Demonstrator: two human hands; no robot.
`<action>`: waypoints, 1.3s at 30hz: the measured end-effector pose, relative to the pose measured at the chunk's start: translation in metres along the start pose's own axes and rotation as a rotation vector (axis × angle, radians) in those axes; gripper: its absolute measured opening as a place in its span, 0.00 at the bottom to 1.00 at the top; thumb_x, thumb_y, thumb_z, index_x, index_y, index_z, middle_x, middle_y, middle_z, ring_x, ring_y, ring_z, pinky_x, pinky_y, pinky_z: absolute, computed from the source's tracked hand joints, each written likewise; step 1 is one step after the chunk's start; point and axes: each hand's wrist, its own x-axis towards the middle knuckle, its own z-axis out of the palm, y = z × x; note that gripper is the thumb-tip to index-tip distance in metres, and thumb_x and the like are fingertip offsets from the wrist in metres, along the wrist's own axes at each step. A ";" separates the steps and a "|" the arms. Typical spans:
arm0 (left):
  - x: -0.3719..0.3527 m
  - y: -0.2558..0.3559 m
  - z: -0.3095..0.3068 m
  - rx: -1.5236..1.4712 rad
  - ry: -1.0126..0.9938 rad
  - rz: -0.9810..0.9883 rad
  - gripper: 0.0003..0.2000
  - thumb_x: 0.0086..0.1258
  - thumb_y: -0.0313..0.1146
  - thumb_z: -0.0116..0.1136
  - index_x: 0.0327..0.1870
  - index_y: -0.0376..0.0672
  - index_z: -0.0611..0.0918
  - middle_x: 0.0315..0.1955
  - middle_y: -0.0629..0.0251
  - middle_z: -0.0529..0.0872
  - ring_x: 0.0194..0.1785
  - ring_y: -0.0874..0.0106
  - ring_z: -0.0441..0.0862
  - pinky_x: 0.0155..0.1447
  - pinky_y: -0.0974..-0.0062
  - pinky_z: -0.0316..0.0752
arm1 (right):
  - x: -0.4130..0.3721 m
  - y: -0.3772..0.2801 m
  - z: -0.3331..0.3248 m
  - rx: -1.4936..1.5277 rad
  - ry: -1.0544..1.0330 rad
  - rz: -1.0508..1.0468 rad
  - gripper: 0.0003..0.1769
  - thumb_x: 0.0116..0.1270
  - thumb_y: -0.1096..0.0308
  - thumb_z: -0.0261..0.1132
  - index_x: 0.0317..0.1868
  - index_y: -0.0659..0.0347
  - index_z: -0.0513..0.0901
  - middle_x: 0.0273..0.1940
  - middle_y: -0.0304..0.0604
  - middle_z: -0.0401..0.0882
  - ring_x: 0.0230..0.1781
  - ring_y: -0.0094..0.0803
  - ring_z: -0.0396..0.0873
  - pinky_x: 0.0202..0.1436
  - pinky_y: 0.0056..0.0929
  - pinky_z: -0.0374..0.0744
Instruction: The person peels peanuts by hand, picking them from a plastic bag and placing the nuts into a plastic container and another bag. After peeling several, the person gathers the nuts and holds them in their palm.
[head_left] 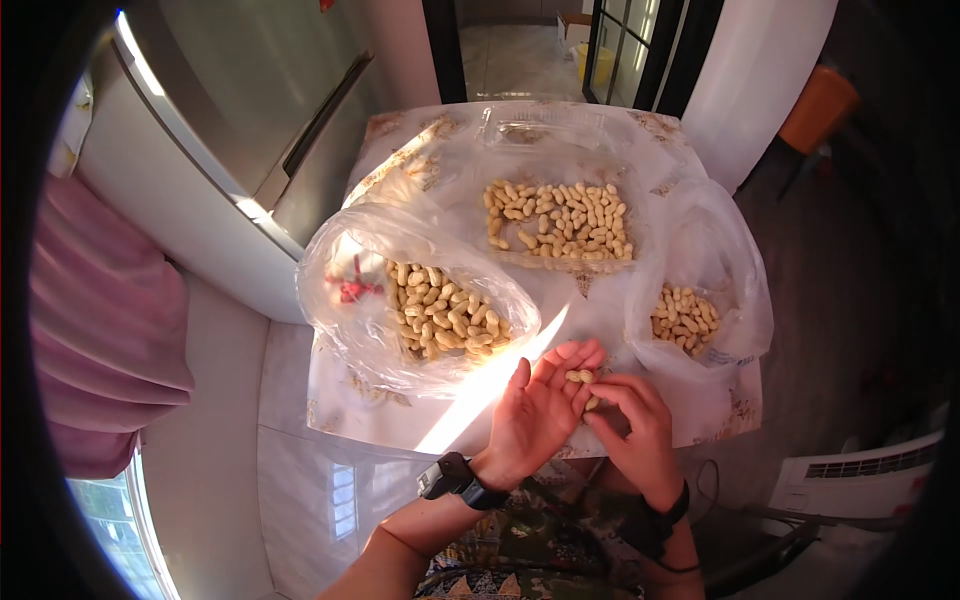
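Note:
My left hand [535,415] is palm up over the near edge of the table, cupped, with a peanut in its shell [579,376] lying on its fingers. Close against it, my right hand [637,432] pinches a second peanut [592,403] between thumb and fingertips, partly covered by them. Beyond my left hand, a large clear plastic bag [345,325] lies open with many unshelled peanuts [440,315] inside. A clear plastic tray [560,262] of peanuts [580,220] sits further back. Right of my hands, a smaller plastic bag [740,310] holds a pile of peanuts [685,318].
The patterned table [400,415] has the tray's clear lid [540,125] at its far end. Something red [355,285] shows in the left bag. A fridge [270,110] stands left, and a white appliance [850,480] at lower right. Bright sunlight streaks the table.

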 end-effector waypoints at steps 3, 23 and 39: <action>0.000 0.001 0.000 -0.004 0.000 0.014 0.29 0.81 0.53 0.41 0.70 0.38 0.68 0.74 0.57 0.65 0.79 0.63 0.58 0.81 0.65 0.51 | -0.004 0.012 0.007 0.006 -0.051 0.083 0.15 0.58 0.78 0.70 0.46 0.60 0.82 0.40 0.45 0.82 0.42 0.45 0.81 0.46 0.40 0.79; -0.002 0.000 0.002 -0.007 0.027 0.015 0.28 0.81 0.54 0.41 0.69 0.39 0.69 0.74 0.56 0.65 0.77 0.62 0.59 0.79 0.62 0.54 | 0.010 0.015 0.023 0.120 0.177 -0.035 0.13 0.59 0.79 0.71 0.45 0.61 0.84 0.44 0.44 0.81 0.41 0.41 0.82 0.44 0.35 0.81; -0.002 0.000 0.007 0.019 0.105 0.017 0.29 0.80 0.54 0.44 0.69 0.37 0.67 0.76 0.50 0.61 0.80 0.59 0.55 0.79 0.61 0.55 | 0.013 0.013 0.023 0.123 0.085 0.040 0.09 0.65 0.73 0.67 0.45 0.62 0.81 0.43 0.46 0.77 0.42 0.43 0.80 0.43 0.37 0.79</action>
